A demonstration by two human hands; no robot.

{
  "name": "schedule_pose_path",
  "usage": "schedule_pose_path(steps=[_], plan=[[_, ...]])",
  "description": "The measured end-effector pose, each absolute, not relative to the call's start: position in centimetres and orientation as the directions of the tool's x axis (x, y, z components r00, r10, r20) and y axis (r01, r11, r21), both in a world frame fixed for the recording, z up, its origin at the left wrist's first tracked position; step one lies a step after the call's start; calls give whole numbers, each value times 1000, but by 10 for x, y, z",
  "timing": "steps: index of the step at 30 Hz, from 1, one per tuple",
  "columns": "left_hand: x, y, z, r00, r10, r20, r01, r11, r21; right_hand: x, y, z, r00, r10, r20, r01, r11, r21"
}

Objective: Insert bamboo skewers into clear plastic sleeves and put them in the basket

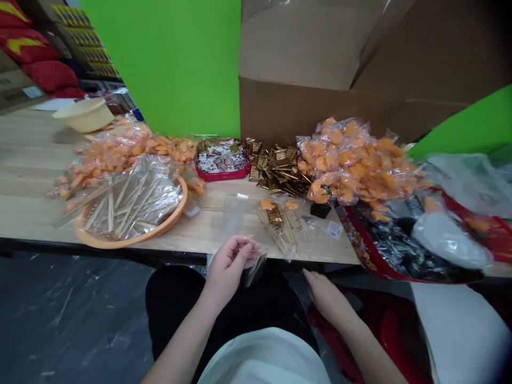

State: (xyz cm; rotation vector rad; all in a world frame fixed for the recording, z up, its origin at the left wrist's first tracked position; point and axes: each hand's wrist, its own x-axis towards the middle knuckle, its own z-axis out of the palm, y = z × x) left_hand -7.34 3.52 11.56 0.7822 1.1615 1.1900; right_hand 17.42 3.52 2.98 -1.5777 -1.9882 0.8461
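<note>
My left hand (232, 261) is closed in a pinch on a small clear packet (256, 269), held over my lap at the table's front edge. Thin strips show inside it, too blurred to name. To the right, my right hand (326, 296) is slightly smeared, with its fingers stretched leftward and nothing visible in them. Just beyond the hands lies a group of thin wooden sticks (294, 229), with a gold sachet (274, 215) and orange pieces (292, 205) at its far end. A flat clear bag (234, 213) lies beyond my left hand.
An orange basket (182, 205) at left holds bagged sticks. Behind are a pink tray (224, 175) of printed sachets, gold sachets (280, 165) and a heap of bagged orange pieces (356, 154). A red tray (360, 248) with black packets stands right. A cardboard box (300, 112) is behind.
</note>
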Motion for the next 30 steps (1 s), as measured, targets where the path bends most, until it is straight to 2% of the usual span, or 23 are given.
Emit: schedule_pose_path(steps=[2, 4, 7, 11, 17, 24, 30], plan=[[-70, 35, 118, 38, 956, -289, -285, 288, 914, 159, 40, 49, -288, 957, 47, 627, 225, -746], [-68, 36, 121, 101, 945, -311, -294, 327, 898, 140, 48, 72, -377, 924, 62, 444, 239, -864], [-67, 36, 125, 134, 939, -316, -315, 343, 885, 111, 60, 97, -434, 900, 25, 154, 102, -983], [-72, 32, 122, 137, 953, -270, -336, 301, 892, 88, 61, 101, -431, 902, -35, 18, -30, -999], [-76, 28, 107, 46, 969, -242, -275, 245, 930, 82, 56, 95, -407, 913, 12, -72, -19, -997], [-73, 32, 107, 94, 979, -179, -286, 199, 937, 82, 61, 92, -448, 889, 95, -134, 38, -990], [-74, 33, 106, 69, 960, -271, -317, 279, 907, 84, 59, 86, -398, 887, 233, -56, 230, -972]])
